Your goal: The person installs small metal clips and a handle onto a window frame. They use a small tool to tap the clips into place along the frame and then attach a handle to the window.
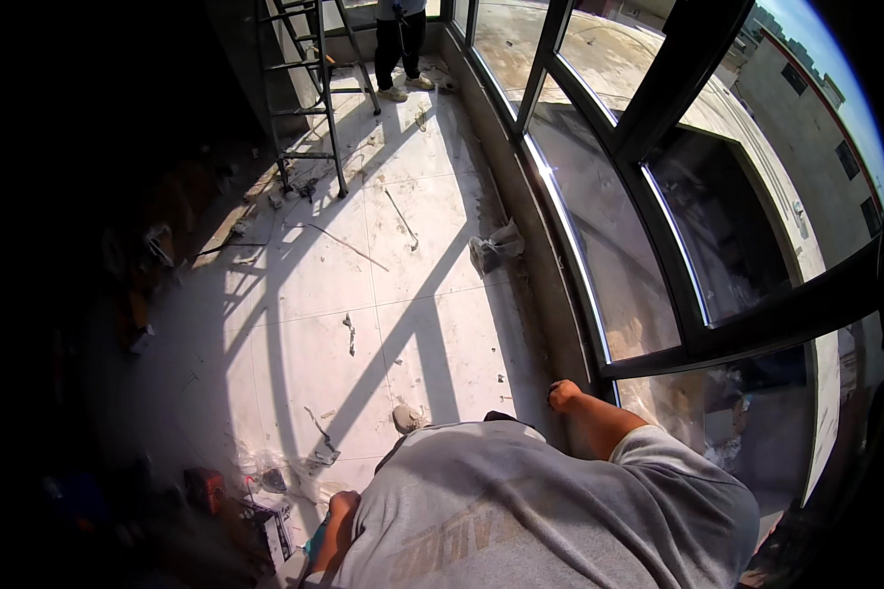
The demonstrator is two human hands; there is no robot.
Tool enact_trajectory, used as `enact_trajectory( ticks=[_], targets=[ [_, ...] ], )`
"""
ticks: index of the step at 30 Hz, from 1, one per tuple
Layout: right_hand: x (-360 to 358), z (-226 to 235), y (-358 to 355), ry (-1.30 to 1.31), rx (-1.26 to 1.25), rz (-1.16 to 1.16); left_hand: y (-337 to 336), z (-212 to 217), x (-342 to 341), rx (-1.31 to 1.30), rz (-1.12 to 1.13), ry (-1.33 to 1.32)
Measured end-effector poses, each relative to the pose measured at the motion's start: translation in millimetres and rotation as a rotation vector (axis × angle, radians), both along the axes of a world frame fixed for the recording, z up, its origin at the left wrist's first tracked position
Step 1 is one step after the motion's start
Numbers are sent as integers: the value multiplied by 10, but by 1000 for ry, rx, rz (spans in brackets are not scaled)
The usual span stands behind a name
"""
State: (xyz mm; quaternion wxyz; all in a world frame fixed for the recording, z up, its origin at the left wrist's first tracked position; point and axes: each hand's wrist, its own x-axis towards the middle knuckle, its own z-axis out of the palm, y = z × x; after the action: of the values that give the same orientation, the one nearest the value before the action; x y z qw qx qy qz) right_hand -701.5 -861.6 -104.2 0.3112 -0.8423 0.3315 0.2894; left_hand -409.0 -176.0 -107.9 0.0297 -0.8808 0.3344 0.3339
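My right arm reaches out to the low wall (pixel 526 240) under the window. At its end my right hand (pixel 564 395) is closed beside the wall's top, with a small dark thing at its fingers that is too small to name. Low on the left, close by my body, my left hand (pixel 343 505) is curled. Just below it shows a teal thing (pixel 316 540), partly hidden by my arm, so its kind cannot be told. My grey shirt (pixel 550 501) covers much of the lower picture.
A stepladder (pixel 327 98) stands at the far end, with another person (pixel 400 44) near it. Dark-framed windows (pixel 599 216) run along the right. A plastic bag (pixel 497 247) lies by the wall. Scraps (pixel 351 334) litter the pale tiles; a red box (pixel 204 488) sits lower left.
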Motion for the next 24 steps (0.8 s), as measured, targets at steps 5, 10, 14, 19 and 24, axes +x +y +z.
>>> enact_trajectory(
  ticks=[5, 10, 14, 19, 24],
  targets=[
    [1229, 699, -388, -503, 374, -1040, -983, 487, 1832, -628, 1399, 493],
    [1987, 440, -447, -724, 363, -953, -1522, 634, 3098, -822, 1360, 400],
    [1960, 99, -861, -610, 308, -304, -1980, 746, 3061, -764, 1333, 266],
    [2403, -34, -1878, 41, 464, -168, -2030, 249, 1984, -556, 1440, 130],
    [3898, 137, -3036, 183, 415, -371, -1956, 825, 881, -129, 1160, 223]
  ],
)
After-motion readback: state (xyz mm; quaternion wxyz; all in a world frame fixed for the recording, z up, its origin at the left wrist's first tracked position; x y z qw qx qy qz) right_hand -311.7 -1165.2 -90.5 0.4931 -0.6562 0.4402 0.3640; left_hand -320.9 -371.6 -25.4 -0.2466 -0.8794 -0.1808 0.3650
